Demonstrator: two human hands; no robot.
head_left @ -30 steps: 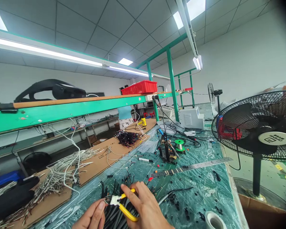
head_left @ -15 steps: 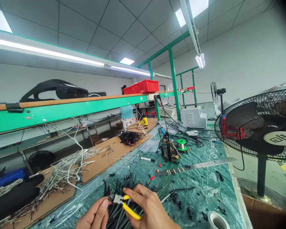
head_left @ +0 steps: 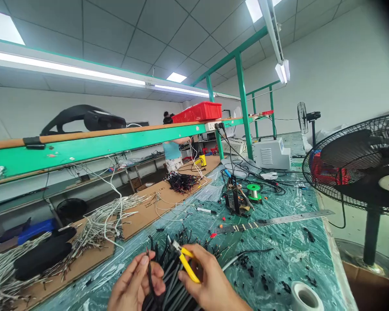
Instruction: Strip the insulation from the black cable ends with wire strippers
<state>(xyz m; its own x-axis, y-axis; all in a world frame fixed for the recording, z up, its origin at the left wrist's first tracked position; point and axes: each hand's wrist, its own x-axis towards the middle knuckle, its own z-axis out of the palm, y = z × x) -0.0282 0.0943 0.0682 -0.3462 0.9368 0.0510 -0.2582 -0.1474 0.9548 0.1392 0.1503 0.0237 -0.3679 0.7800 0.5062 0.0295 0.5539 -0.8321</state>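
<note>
A black cable is pinched between the thumb and fingers of my left hand, its thin end pointing up. My right hand is closed around the yellow handles of cutting pliers. Their metal jaws point up and left, apart from the held cable. Beneath and between both hands lies a bundle of black cables, partly covered by my fingers.
A steel ruler and a soldering iron stand lie beyond the bundle, near a green solder spool. White cables cover cardboard at left. A white roll and a fan are at right. A person stands behind the shelf.
The pliers have moved right, away from my left fingers, and their jaws now point more upward. My left hand has turned, showing the black cable. The view has shifted slightly left.
</note>
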